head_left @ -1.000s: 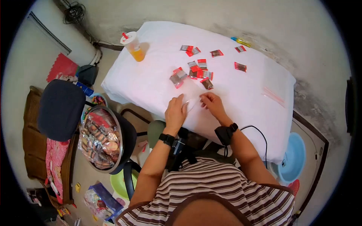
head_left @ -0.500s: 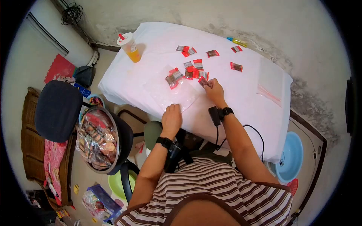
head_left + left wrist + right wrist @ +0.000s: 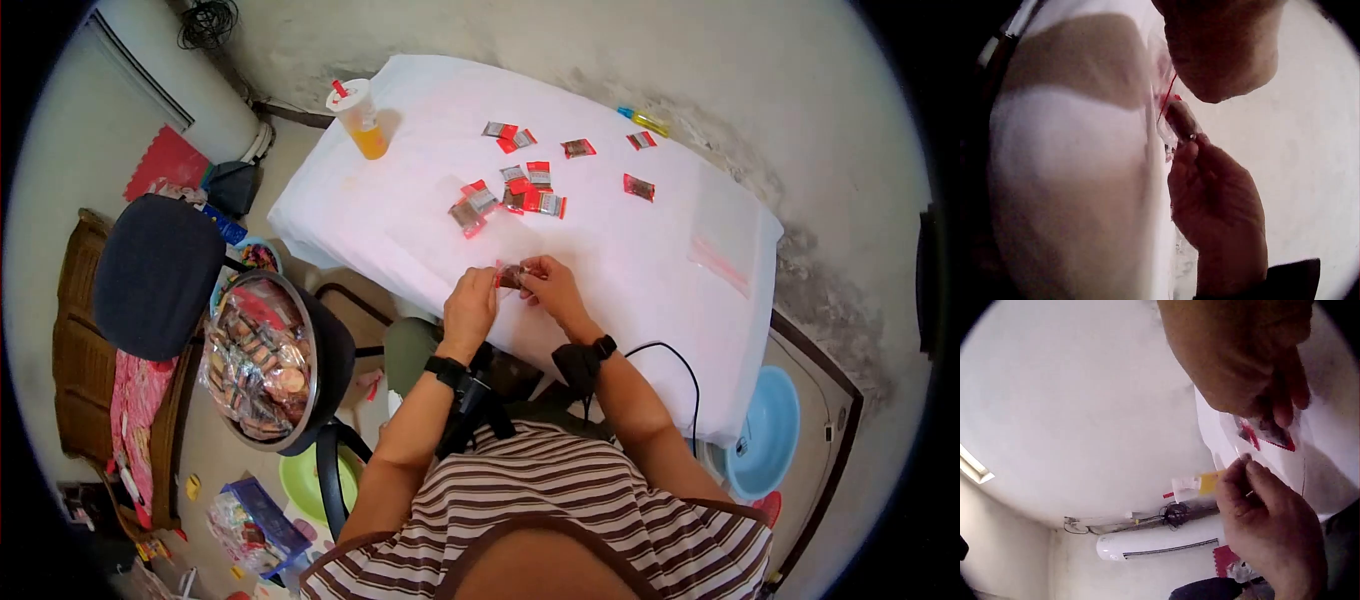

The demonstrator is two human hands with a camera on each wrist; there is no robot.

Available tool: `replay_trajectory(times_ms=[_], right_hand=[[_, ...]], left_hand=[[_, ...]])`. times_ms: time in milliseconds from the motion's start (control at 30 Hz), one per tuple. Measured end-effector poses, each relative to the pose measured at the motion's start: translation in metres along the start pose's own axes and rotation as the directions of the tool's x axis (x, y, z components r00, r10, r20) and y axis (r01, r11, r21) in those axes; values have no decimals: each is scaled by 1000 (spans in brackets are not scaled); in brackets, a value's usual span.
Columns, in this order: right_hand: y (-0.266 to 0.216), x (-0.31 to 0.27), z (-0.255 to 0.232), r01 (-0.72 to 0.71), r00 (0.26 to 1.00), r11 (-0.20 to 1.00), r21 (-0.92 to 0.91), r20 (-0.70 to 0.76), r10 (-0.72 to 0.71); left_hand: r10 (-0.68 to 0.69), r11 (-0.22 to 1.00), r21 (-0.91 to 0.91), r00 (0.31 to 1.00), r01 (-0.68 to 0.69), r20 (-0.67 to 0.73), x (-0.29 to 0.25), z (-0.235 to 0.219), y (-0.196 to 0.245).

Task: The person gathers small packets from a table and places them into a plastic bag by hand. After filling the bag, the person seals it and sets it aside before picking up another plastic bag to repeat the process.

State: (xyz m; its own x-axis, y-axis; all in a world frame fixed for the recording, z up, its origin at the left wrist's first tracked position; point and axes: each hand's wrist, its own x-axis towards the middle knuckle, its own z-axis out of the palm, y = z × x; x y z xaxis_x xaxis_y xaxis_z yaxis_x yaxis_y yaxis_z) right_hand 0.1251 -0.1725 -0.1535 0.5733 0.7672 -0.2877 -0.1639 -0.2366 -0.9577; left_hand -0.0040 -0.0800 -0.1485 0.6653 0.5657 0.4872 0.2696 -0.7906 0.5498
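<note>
At the near edge of the table, my left hand (image 3: 470,312) pinches the edge of a clear zip bag (image 3: 514,240) that lies on the white cloth. Between thumb and fingers my right hand (image 3: 556,293) holds a small red-and-brown snack packet (image 3: 510,277) at the bag's near end, beside the left fingertips. The left wrist view shows this packet (image 3: 1182,122) gripped by its end. Other snack packets (image 3: 472,208) sit inside the far part of the bag. Just beyond the bag lies a cluster of loose packets (image 3: 530,190).
A lidded cup of orange drink (image 3: 362,125) stands at the back left. More packets (image 3: 639,187) are scattered toward the back right, near another clear bag (image 3: 722,250). Left of the table is a large pot (image 3: 318,375) of wrapped snacks. A black cable (image 3: 680,358) runs from the right wrist.
My right hand reached out to a loose packet, took hold of it and brought it back to the bag's near end. The left hand stayed at the bag's edge.
</note>
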Motion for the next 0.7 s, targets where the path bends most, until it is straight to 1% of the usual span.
replay_trajectory(times_ms=[100, 167, 200, 233, 267, 300, 367, 400, 467, 500, 533, 567, 600, 633, 667, 700], right_hand=[[3, 28, 22, 4, 1000, 999, -45, 0, -4], [17, 50, 40, 171, 985, 970, 174, -27, -169], [15, 48, 46, 166, 986, 971, 173, -23, -165], [12, 47, 51, 143, 989, 910, 389, -12, -150], [9, 45, 54, 112, 990, 802, 586, 1, -139], [7, 39, 52, 112, 990, 803, 586, 3, -141], [6, 21, 35, 125, 986, 931, 343, 61, -155], [4, 16, 24, 124, 987, 932, 341, 58, -153], [2, 10, -1, 42, 992, 990, 133, 113, -57], [2, 12, -11, 80, 997, 995, 59, 13, -81], [9, 22, -25, 80, 997, 995, 56, 0, -80], [18, 37, -39, 213, 961, 965, -151, -147, -235], [22, 49, -48, 300, 879, 880, -367, -252, -405], [16, 55, -52, 300, 877, 880, -368, -257, -406], [8, 62, -55, 344, 792, 753, -560, -257, -553], [2, 69, -57, 353, 694, 589, -727, -219, -686]], left_hand=[[-4, 1000, -27, 1000, 3, -21, 1, -2, 0], [-4, 999, -41, 999, 2, -33, 1, -2, -1], [-13, 998, -64, 999, 10, -48, 2, -3, -1], [-21, 996, -86, 998, 15, -63, 3, -4, -1], [-22, 996, -85, 998, 17, -64, 2, -5, -3], [-26, 997, -74, 998, 21, -62, 2, -5, -4], [-31, 997, -66, 998, 27, -62, 1, -6, -4], [-42, 998, -48, 998, 39, -56, 0, -6, -4], [-45, 998, -40, 998, 43, -46, -1, -5, -4], [-53, 998, -32, 998, 52, -29, -1, -4, -4], [-61, 998, -24, 998, 61, -12, -1, -3, -3], [-56, 998, -32, 998, 56, -8, -2, -3, -1], [-36, 999, 25, 999, 35, 22, -2, -3, 1], [-17, 996, 84, 999, 13, 51, -2, -4, 3], [-13, 996, 84, 999, 9, 50, -3, -3, 4], [-9, 993, 117, 998, 1, 62, -5, -2, 3]])
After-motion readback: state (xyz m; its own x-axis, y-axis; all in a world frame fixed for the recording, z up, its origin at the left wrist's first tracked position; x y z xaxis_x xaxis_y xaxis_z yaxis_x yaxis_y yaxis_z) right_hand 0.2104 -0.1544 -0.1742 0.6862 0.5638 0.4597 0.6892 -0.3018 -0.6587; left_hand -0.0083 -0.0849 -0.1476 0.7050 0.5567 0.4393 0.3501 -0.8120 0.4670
